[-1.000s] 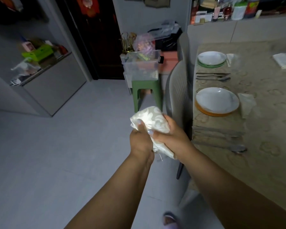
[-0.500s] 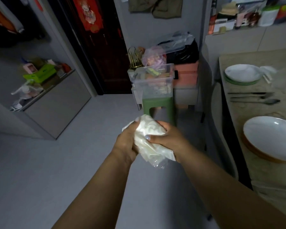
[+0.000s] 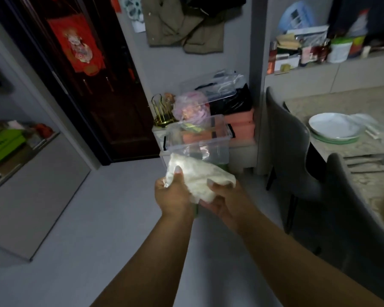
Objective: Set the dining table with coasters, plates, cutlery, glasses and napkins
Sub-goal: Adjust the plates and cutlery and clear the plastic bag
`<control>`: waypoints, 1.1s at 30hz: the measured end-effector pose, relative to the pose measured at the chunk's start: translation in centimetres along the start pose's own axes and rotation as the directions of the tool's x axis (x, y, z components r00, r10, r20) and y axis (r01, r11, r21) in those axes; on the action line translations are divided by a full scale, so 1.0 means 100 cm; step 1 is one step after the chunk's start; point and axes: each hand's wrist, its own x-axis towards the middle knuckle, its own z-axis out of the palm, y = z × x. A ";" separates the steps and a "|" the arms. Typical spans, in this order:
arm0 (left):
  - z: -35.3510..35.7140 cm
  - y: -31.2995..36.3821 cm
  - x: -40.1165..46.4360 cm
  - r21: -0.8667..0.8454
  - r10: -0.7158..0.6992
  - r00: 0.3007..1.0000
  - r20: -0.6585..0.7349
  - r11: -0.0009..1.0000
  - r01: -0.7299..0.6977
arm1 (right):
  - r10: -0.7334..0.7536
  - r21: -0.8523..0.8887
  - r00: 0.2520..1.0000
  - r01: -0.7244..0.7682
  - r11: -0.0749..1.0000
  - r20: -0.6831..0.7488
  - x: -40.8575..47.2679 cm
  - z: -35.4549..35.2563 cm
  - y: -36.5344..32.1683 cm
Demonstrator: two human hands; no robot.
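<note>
Ahead on the grey floor (image 3: pixel 87 218), a clear plastic box (image 3: pixel 197 138) with its lid (image 3: pixel 211 85) propped open behind, beside a gold wire rack (image 3: pixel 162 111) and pink foam blocks (image 3: pixel 239 122). Further left, a dark door (image 3: pixel 111 89) with a red hanging (image 3: pixel 78 49); above, an olive jacket (image 3: pixel 182 25) on the wall. To the right, two grey chairs (image 3: pixel 286 140) and a cluttered shelf (image 3: pixel 315 49).

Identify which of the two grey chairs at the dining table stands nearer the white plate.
The farther grey chair, beside the wall. Its back rises just left of the white plate; the nearer chair sits lower in view, by the cutlery.
</note>
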 end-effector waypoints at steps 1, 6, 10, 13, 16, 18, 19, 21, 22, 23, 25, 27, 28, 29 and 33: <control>0.003 0.006 0.017 -0.020 -0.024 0.998 0.055 0.999 0.026 | -0.040 0.032 0.999 0.041 0.999 -0.032 0.015 0.010 -0.003; 0.023 0.014 0.094 -0.009 -0.129 0.956 0.265 0.991 0.136 | -0.135 0.114 0.970 0.160 0.980 -0.204 0.081 0.034 -0.021; 0.050 0.017 0.148 -0.007 -0.213 0.892 0.399 0.972 0.236 | -0.230 0.017 0.936 0.243 0.970 -0.266 0.130 0.037 -0.038; 0.071 0.019 0.192 0.013 -0.299 0.850 0.434 0.945 0.326 | -0.282 -0.093 0.906 0.266 0.960 -0.316 0.168 0.035 -0.055; 0.100 0.018 0.240 0.103 -0.353 0.808 0.471 0.932 0.347 | -0.326 -0.193 0.877 0.273 0.942 -0.353 0.216 0.028 -0.072; 0.124 0.014 0.272 0.183 -0.370 0.802 0.469 0.929 0.322 | -0.355 -0.279 0.860 0.263 0.924 -0.367 0.255 0.019 -0.085; 0.137 0.010 0.289 0.214 -0.350 0.814 0.463 0.936 0.281 | -0.352 -0.314 0.856 0.238 0.919 -0.379 0.275 0.013 -0.093; 0.161 0.003 0.324 0.280 -0.255 0.859 0.443 0.950 0.138 | -0.333 -0.368 0.849 0.181 0.912 -0.409 0.315 0.006 -0.109; 0.171 0.000 0.339 0.322 -0.195 0.879 0.434 0.945 0.051 | -0.341 -0.402 0.829 0.157 0.902 -0.444 0.333 0.002 -0.117; 0.181 -0.001 0.353 0.372 -0.142 0.894 0.424 0.928 -0.029 | -0.367 -0.435 0.793 0.145 0.889 -0.485 0.349 -0.001 -0.124; 0.195 -0.004 0.376 0.441 -0.046 0.920 0.390 0.886 -0.143 | -0.454 -0.499 0.723 0.174 0.849 -0.521 0.377 -0.002 -0.136; 0.205 -0.008 0.398 0.459 0.000 0.933 0.359 0.870 -0.177 | -0.527 -0.583 0.708 0.200 0.787 -0.469 0.405 -0.004 -0.139; 0.209 -0.009 0.407 0.453 0.001 0.934 0.356 0.875 -0.173 | -0.542 -0.630 0.721 0.189 0.753 -0.432 0.420 -0.005 -0.137; 0.213 -0.011 0.417 0.445 -0.011 0.933 0.359 0.881 -0.161 | -0.544 -0.672 0.736 0.164 0.722 -0.404 0.436 -0.005 -0.134; 0.227 -0.020 0.460 0.362 -0.200 0.926 0.320 0.929 0.075 | -0.347 -0.640 0.851 0.017 0.768 -0.394 0.503 -0.009 -0.114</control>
